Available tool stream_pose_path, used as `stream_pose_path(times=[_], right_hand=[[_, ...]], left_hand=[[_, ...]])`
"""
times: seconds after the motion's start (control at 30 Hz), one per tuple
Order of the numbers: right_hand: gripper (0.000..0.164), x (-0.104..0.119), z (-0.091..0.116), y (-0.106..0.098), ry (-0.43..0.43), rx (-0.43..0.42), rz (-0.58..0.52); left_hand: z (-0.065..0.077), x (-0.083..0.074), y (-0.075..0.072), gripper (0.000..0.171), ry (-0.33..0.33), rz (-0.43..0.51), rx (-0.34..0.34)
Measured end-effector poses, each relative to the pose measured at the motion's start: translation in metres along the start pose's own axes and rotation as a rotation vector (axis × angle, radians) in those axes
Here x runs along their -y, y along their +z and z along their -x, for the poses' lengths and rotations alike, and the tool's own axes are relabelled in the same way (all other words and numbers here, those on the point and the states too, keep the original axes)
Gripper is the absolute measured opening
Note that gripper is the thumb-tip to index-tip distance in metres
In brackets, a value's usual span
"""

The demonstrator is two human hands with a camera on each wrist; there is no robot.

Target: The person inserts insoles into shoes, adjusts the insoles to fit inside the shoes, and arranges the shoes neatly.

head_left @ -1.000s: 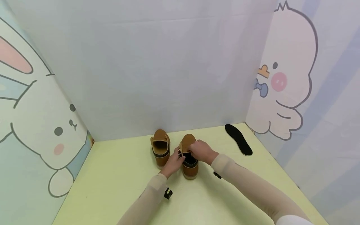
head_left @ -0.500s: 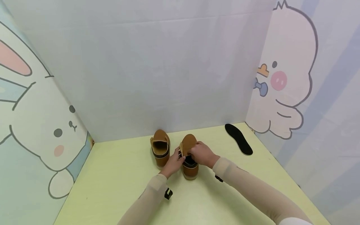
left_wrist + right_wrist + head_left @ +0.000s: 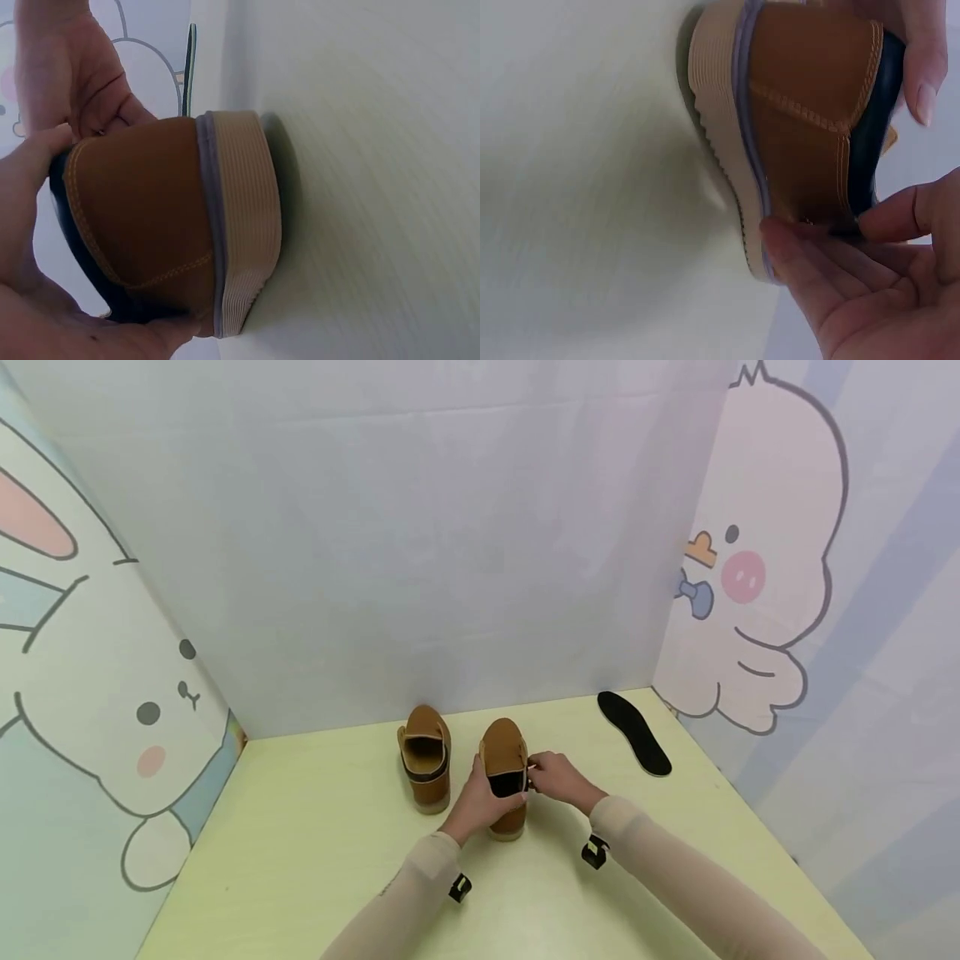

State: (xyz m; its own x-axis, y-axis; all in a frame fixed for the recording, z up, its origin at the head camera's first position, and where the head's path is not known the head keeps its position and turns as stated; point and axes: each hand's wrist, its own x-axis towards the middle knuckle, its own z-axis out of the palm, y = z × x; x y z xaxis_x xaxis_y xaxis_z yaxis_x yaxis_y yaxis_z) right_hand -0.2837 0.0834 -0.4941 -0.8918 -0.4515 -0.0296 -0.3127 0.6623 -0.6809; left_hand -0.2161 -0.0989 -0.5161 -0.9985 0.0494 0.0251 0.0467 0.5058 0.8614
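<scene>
A brown shoe (image 3: 503, 747) with a black collar and a pale ridged sole stands on the table, heel toward me. My left hand (image 3: 477, 803) grips it, thumb across the back of the opening and fingers along the left side. At the shoe's right side, my right hand (image 3: 564, 779) pinches near the collar. In the right wrist view, the right thumb is by the black collar and the fingers (image 3: 802, 262) lie along the brown side; what exactly lies between them is hidden. The heel (image 3: 142, 206) fills the middle of the left wrist view.
A second brown shoe (image 3: 424, 724) stands just left of the held one, also heel toward me. A black insole (image 3: 634, 733) lies flat at the back right of the pale yellow table (image 3: 315, 827). Printed walls enclose the back and both sides.
My right hand has left the shoe's opening and moved to its outer right side. My left hand has shifted right, its thumb now over the heel collar. The other shoe and insole stay put.
</scene>
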Motion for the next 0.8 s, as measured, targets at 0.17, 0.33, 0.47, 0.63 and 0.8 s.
stream_pose_path(times=[0.17,0.33,0.47,0.63,0.8], right_hand=[[0.024,0.0,0.004,0.005,0.019,0.037,-0.082],[0.032,-0.002,0.003,0.009,0.032,0.077,-0.182],[0.041,-0.007,0.003,0.013,0.016,0.112,-0.224],[0.045,-0.015,0.007,0.013,0.028,0.143,-0.24],[0.028,-0.025,0.009,0.011,-0.008,0.168,-0.24]], left_hand=[[0.0,0.001,0.007,0.126,-0.006,-0.037,-0.021],[-0.004,-0.002,0.001,0.113,-0.018,-0.101,-0.012],[-0.012,-0.009,-0.007,0.102,-0.101,-0.177,0.011],[-0.019,-0.018,-0.01,0.109,-0.228,-0.276,0.005],[-0.025,-0.02,-0.008,0.113,-0.253,-0.41,-0.004]])
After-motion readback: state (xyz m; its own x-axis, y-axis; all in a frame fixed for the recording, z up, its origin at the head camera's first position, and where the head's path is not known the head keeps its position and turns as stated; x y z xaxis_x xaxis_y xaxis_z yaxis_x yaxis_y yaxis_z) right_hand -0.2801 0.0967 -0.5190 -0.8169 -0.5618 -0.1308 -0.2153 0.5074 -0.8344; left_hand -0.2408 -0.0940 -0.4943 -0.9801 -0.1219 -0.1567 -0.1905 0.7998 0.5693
